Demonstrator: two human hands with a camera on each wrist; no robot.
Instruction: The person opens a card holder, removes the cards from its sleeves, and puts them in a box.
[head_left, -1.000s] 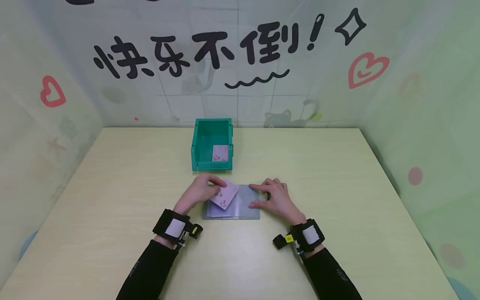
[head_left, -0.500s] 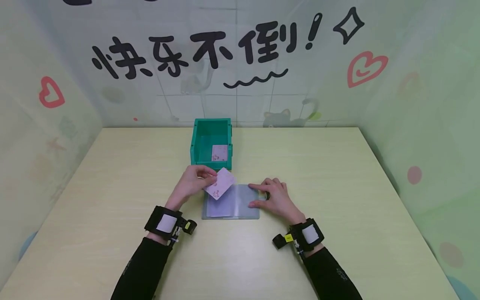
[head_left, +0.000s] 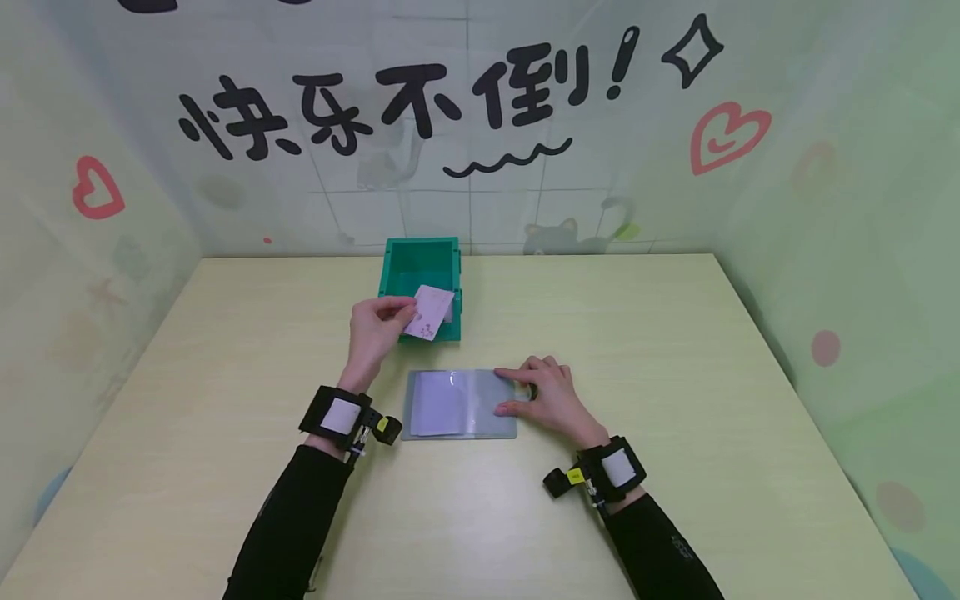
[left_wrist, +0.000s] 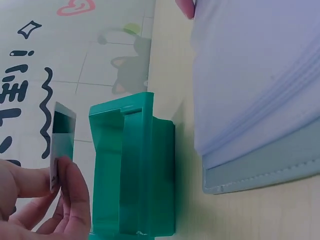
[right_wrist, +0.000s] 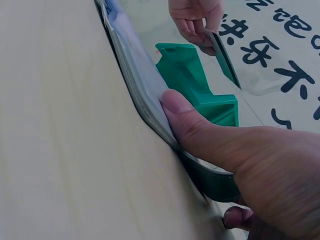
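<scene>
My left hand pinches a pale pink card with a small printed pattern between thumb and fingers, over the front of a green bin. In the left wrist view the card stands nearly edge-on beside the bin. A card holder with clear sleeve pages lies opened out on the table. My right hand grips its right edge. In the right wrist view the thumb presses on the pages, and a dark strap runs under the hand.
Another pink card lies in the bin, mostly hidden behind the held one. The bin stands near the back of the pale wooden table. Printed wall sheets rise at the back and on both sides.
My left hand has lifted the card off the card holder and carried it away from me to the bin. The right hand stays at the card holder's edge.
</scene>
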